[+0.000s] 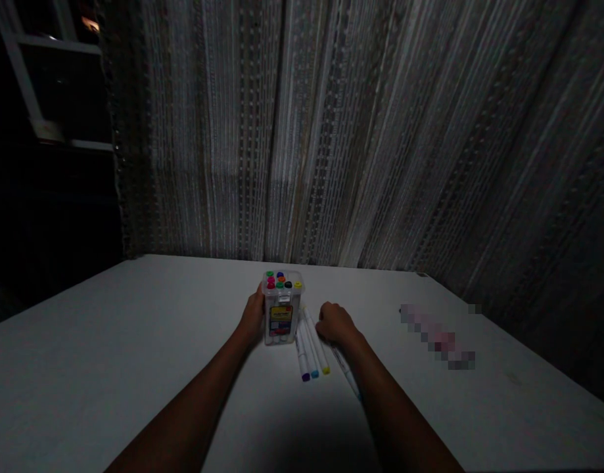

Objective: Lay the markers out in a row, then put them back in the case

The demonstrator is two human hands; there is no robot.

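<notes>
My left hand (254,314) is wrapped against the left side of a clear plastic marker case (282,320), which stands upright on the table. Several markers with coloured ends, among them green, red, black and yellow, fill most of its top. Beside the case lie a purple-ended marker (302,358), a light-blue-ended marker (310,353) and a yellow-ended marker (320,348), side by side. To their right, my right hand (335,322) has its fingers curled down on a white marker (346,371). The far end of that marker is hidden under the hand, and my forearm partly covers its near end.
The white table (148,368) reaches back to a patterned grey curtain (302,144). A blurred-out pinkish object (437,335) lies on the right of the table. Dark shelving (65,92) stands behind at the left.
</notes>
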